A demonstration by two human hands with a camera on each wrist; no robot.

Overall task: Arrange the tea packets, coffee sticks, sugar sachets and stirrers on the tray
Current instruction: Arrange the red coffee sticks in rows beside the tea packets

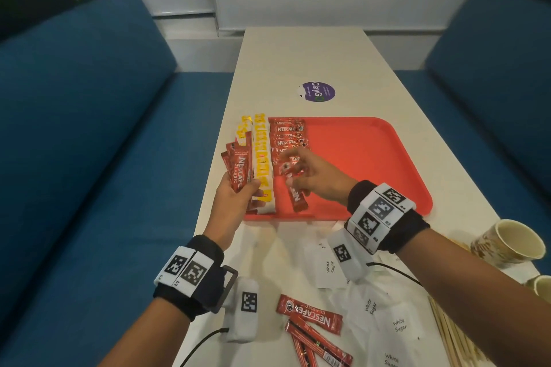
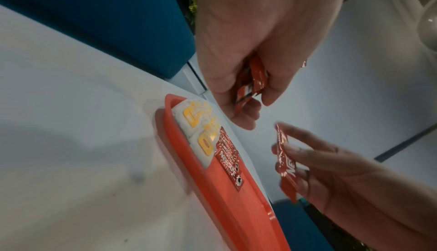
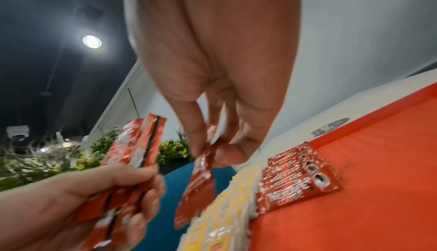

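Here the right hand (image 1: 316,179) pinches one coffee stick (image 1: 296,195) over the tray (image 1: 372,158) while the left hand (image 1: 235,197) grips a fan of sticks (image 1: 238,170), so lay it flat, parallel beside the coffee row (image 1: 287,138), edges aligned.

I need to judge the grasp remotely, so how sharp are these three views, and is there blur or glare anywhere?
Head view: mostly sharp, printing on the coffee sticks in the left hand reads clearly, the right hand is slightly smeared, edges bow. Left wrist view: the palm is washed out, the tray is soft. Right wrist view: motion blur on the pinched stick, a ceiling lamp flares.
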